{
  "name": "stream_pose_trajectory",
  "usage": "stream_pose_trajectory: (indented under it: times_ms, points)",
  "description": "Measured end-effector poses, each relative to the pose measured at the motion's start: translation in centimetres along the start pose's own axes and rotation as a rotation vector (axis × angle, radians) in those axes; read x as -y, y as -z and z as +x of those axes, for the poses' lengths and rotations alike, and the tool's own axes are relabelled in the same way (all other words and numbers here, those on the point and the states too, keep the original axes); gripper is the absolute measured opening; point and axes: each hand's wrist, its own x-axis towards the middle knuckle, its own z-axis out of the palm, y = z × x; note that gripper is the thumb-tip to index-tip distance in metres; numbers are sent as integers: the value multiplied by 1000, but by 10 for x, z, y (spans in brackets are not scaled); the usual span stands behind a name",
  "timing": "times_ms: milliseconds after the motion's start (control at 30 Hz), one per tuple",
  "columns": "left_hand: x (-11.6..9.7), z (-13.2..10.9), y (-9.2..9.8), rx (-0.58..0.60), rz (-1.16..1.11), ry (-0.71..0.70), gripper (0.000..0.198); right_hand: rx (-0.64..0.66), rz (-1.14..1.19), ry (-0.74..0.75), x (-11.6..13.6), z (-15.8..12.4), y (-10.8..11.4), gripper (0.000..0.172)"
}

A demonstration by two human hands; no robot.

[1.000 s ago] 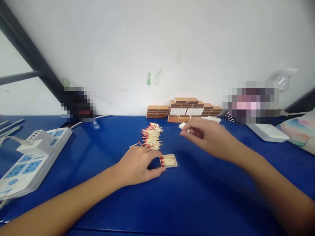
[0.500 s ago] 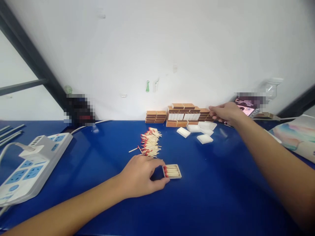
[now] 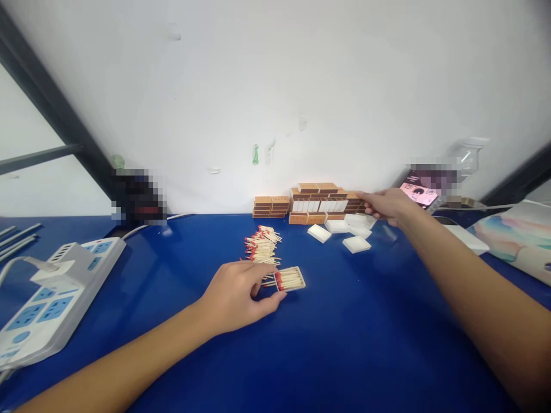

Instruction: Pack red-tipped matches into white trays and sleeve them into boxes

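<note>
My left hand (image 3: 243,295) pinches a white matchbox tray (image 3: 290,279) between thumb and fingers. The tray is full of red-tipped matches, heads toward my palm, and sits slightly turned. Just beyond that hand spreads a loose pile of matches (image 3: 263,244), its near part covered by my fingers. At the back, my right hand (image 3: 385,205) has its fingers closed at the right end of the stacked matchboxes (image 3: 353,202), touching a box there; the exact grip is partly hidden. Several empty white trays (image 3: 356,244) lie in front of the stack.
A white power strip (image 3: 55,304) with a plugged-in charger lies at the left. A phone (image 3: 419,188) leans at the back right, near a clear plastic bottle (image 3: 471,158). A pastel-patterned packet (image 3: 516,235) rests at the right. A wall closes off the blue tabletop (image 3: 327,344) behind.
My left hand has moved the filled tray slightly away and left, closer to the match pile, turning it a little. My right hand has shifted slightly left against the stack's end.
</note>
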Motion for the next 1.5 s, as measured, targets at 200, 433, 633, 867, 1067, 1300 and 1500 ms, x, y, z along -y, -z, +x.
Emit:
stream_pose_trajectory:
  times_ms: [200, 433, 633, 867, 1067, 1300, 1500]
  points:
    - [1, 2, 3, -98, 22, -7, 30, -175, 115, -122, 37, -48, 9, 26]
    - [3, 3, 3, -239, 99, -17, 32, 385, 170, 152, 78, -138, -28, 43]
    - [10, 4, 1, -230, 101, 0, 35, 448, 113, 340, 81, -150, -32, 50]
    - [14, 4, 1, -268, 80, -30, 35, 545, 134, 334, 71, -150, -37, 45]
    - [16, 5, 4, -306, 62, -51, 35, 605, 181, 246, 69, -149, -41, 47]
    - [12, 4, 2, -277, -38, -37, 37, 699, 309, 131, 72, -151, -42, 47]
    - [12, 3, 0, -265, -111, 41, 39, 505, 397, 123, 84, -177, -58, 55]
